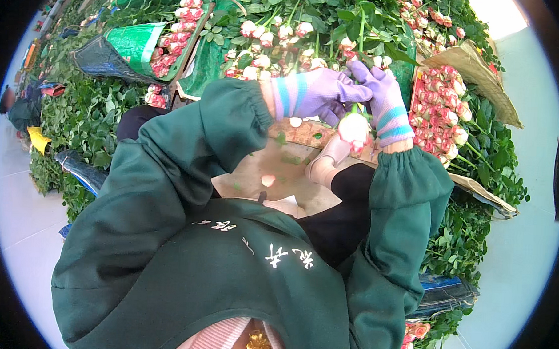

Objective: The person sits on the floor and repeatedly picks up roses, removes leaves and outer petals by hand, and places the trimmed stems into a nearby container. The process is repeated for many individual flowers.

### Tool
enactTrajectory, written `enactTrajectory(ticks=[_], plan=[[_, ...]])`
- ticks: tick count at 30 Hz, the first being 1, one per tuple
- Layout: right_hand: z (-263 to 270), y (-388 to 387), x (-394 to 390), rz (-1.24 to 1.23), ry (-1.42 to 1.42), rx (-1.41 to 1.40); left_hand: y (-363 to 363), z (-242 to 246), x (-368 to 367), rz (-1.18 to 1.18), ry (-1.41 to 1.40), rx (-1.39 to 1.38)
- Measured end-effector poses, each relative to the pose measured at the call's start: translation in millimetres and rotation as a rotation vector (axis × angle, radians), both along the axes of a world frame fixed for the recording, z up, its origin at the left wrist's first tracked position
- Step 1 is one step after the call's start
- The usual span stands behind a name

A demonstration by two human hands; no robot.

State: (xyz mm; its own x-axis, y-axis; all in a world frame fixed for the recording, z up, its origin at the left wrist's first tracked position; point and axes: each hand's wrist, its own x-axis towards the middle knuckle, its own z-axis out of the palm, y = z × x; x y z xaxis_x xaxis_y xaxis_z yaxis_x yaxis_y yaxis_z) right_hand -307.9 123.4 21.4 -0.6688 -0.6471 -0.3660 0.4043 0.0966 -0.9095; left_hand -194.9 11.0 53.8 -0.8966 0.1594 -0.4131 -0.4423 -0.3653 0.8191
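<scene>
A white rose with pink-edged petals (pixel 353 128) hangs bloom towards me, its green stem running up between my gloved hands. My left hand (pixel 321 94), in a lilac knit glove with blue stripes, has its fingers closed at the stem just above the bloom. My right hand (pixel 384 97), in a matching glove, is beside it, with its fingers curled around the stem a little farther up; parts of its grip are hidden. Behind both hands, many pink-and-white roses (pixel 261 61) with leafy stems lie on green sheeting (pixel 207 63).
A packed rose bunch (pixel 438 111) lies at right beside a brown wrapper (pixel 476 80). Another bunch (pixel 176 37) sits at upper left in a green wrapper (pixel 134 42). Leafy stems are heaped on both sides. Fallen petals (pixel 268 180) dot the floor by my foot. A person (pixel 23 108) is at far left.
</scene>
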Motion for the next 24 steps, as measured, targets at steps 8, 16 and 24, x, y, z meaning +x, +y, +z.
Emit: enactTrajectory(ticks=[8,16,24], plan=[[24.5,-5.2,-1.4,0.031,0.076,0.052,-28.1,-10.8,15.2,0.102,0.272,0.087],[22.7,-7.6,2.3,0.028,0.132,0.109,-55.2,-37.2,13.8,0.128,-0.152,0.347],[-53.8,-10.5,-55.9,-0.037,0.037,0.198,-103.6,24.1,21.3,0.121,0.281,0.14]])
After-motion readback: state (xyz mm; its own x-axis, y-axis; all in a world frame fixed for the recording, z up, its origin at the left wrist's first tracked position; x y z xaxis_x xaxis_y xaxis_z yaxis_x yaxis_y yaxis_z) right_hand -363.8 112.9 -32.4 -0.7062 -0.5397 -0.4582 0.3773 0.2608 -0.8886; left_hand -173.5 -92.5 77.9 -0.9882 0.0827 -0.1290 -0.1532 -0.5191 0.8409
